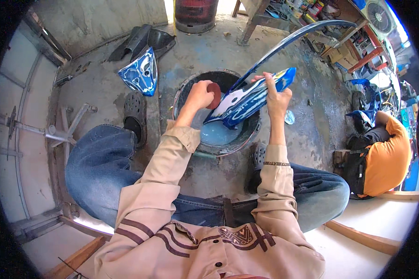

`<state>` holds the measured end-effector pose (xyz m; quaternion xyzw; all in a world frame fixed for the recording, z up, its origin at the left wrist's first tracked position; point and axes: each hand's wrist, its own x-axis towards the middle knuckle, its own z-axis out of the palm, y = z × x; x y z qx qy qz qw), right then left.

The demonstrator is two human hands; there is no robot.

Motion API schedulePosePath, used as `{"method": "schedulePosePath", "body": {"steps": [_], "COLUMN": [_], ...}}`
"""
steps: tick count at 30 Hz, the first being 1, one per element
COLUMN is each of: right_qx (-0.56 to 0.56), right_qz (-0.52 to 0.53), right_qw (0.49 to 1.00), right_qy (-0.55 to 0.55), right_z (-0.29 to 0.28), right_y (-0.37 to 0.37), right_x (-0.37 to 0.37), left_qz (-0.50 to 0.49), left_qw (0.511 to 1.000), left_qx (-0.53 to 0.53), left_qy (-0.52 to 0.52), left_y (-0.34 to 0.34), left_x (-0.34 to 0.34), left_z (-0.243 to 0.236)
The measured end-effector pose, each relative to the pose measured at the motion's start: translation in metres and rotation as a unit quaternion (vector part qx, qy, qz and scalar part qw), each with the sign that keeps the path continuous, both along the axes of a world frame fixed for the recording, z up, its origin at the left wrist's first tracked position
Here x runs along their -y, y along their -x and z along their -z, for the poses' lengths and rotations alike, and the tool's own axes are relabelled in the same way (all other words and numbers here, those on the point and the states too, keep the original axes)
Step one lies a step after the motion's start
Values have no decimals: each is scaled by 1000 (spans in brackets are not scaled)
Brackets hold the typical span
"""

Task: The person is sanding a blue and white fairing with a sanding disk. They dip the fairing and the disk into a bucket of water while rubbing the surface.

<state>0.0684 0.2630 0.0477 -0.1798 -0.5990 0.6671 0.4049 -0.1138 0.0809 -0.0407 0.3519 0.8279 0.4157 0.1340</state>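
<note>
My left hand (201, 95) grips a reddish-brown pad (213, 96) above the left part of a dark bucket (181, 94). My right hand (277, 95) is closed on a long blue-and-white patterned plastic panel (246, 104), held tilted, its lower end down in the bucket near the milky grey-blue water (219, 136). A long, narrow curved strip (307, 29) rises out of the bucket behind the panel and arches toward the upper right. Whether the pad touches the panel I cannot tell.
A blue-and-white panel (140, 76) and dark plastic parts (150, 42) lie on the floor. A cylinder (195, 14) stands behind. A cluttered bench (288, 11) is upper right. A person in orange (386, 160) crouches at right beside more panels. A metal stand (67, 128) is left.
</note>
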Motion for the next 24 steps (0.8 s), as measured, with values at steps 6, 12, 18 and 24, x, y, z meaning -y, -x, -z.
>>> {"method": "schedulePosePath", "body": {"steps": [6, 12, 18, 24], "right_qx": [-23, -73, -119, -132], "right_qz": [54, 68, 100, 151], "right_qw": [997, 994, 986, 976], "right_qy": [-41, -43, -59, -84], "right_z": [3, -20, -57, -69], "right_y": [-5, -15, -39, -60], "right_x": [-8, -14, -19, -29], "left_qz": [-52, -75, -146, -169], "left_qw": [996, 984, 967, 953], "left_qx": [45, 81, 71, 105], "left_qy": [-58, -143, -196, -228], "left_y": [5, 19, 26, 33], "left_x": [18, 34, 48, 57], "left_z": [11, 8, 14, 21]}}
